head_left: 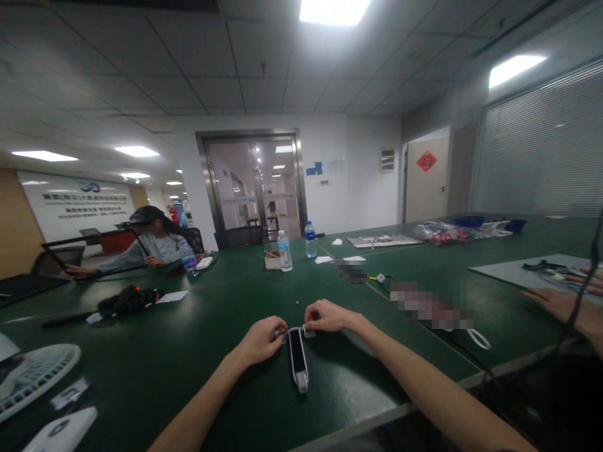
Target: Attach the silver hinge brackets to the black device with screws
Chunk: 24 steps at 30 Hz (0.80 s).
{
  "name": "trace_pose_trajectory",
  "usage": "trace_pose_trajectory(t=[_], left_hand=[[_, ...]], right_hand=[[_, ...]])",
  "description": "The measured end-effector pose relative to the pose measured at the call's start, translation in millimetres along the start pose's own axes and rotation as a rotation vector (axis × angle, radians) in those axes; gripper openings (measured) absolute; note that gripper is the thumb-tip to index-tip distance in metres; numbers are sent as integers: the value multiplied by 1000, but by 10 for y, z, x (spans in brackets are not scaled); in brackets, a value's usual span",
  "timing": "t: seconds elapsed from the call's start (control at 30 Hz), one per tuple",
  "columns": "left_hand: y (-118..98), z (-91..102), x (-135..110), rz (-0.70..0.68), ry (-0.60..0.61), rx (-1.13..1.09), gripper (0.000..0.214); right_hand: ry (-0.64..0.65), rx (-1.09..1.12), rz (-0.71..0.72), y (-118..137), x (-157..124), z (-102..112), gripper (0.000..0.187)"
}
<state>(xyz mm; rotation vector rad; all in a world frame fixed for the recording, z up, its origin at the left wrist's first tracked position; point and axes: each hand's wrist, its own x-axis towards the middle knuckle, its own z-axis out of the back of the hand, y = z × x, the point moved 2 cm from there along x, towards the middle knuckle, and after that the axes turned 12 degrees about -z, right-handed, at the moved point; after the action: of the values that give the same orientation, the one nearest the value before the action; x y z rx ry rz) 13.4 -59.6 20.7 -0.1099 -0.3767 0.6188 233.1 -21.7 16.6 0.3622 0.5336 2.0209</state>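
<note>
A long, narrow device with a black face and white edges [298, 356] lies on the green table [235, 414] in front of me. Its near end is a paler grey block. Small light-coloured tabs stick out on both sides of its far end. At the left tab [284, 340], my left hand [261, 340] has its fingers closed in a pinch; what sits between them is hidden. My right hand [326, 316] pinches just over the right tab [309, 334], its fingertips touching or nearly touching it. A tiny white piece [296, 302] lies beyond the device.
Two water bottles [285, 254] [309, 242] and a small box [272, 260] stand farther back. At left are a white fan-like grille [42, 376] and a black tool [129, 301]. Another person [157, 242] sits far left; a co-worker's hand [560, 307] rests at right.
</note>
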Motion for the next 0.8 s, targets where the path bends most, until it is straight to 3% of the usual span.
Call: trace_pose_trajectory(t=[0.3,0.8], left_hand=[[10,-12,3,-11,-17,6,19],[10,-13,13,-33,-30,3,19]], right_hand=[[53,43,-6,23,-26,7,23],[37,57,9,-4,-9,-5,22]])
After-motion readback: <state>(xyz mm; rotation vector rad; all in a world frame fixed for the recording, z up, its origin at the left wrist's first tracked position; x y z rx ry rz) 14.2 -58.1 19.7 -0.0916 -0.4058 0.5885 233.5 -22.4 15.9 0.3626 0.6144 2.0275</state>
